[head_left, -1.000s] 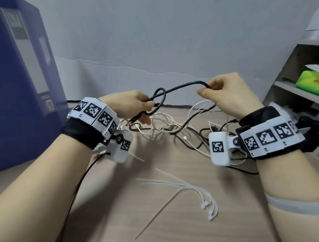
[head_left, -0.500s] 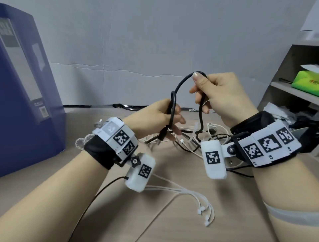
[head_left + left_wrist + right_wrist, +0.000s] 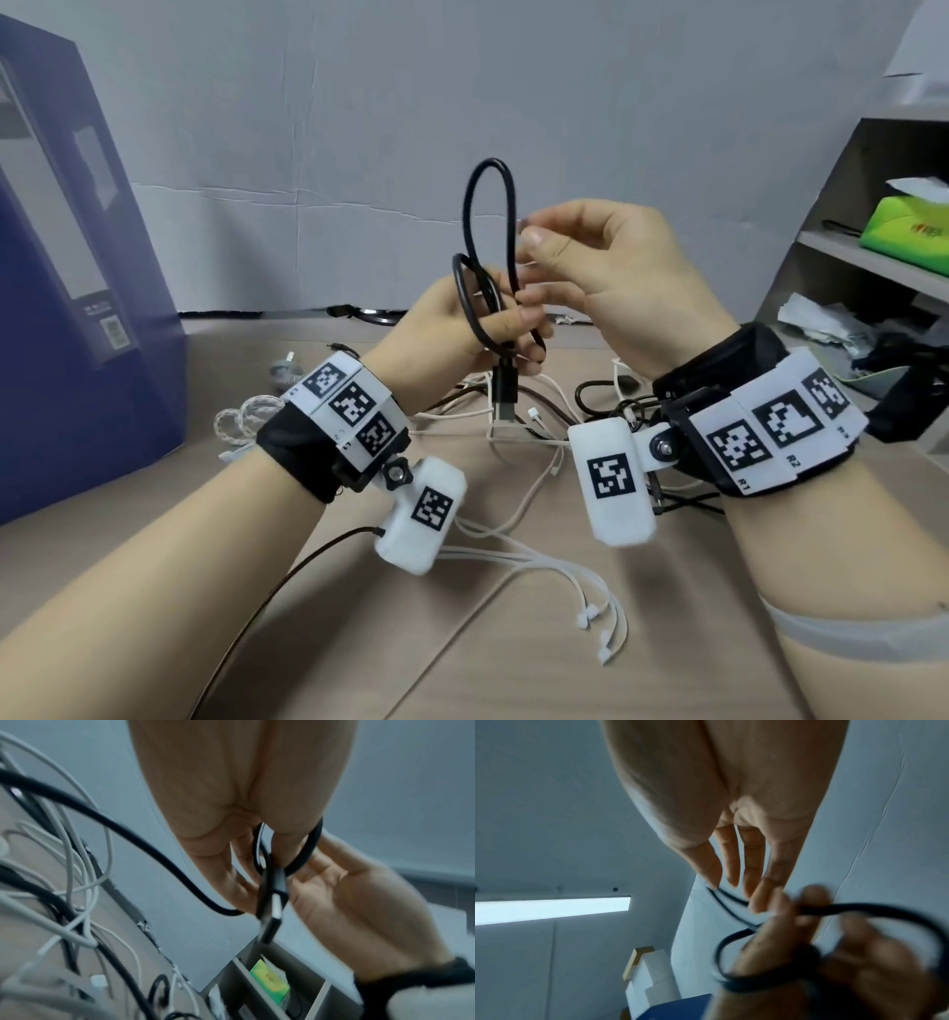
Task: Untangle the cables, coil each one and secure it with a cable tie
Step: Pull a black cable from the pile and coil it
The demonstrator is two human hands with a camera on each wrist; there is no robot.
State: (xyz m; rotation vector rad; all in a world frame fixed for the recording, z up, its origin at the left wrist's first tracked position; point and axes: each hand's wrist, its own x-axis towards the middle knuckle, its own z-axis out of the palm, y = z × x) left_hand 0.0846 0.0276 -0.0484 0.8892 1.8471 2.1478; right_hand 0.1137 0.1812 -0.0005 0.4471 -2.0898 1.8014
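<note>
Black cable (image 3: pixel 488 246) stands in two loops, left hand (image 3: pixel 452 334) gripping.

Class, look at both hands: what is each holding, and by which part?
The left hand grips the black cable where its loops gather, above the plug. The right hand holds nothing, fingers relaxed beside the tall loop.

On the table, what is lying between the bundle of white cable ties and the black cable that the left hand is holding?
In the head view, a tangle of white and dark cables lies between the cable ties and the black cable gripped by the left hand.
</note>
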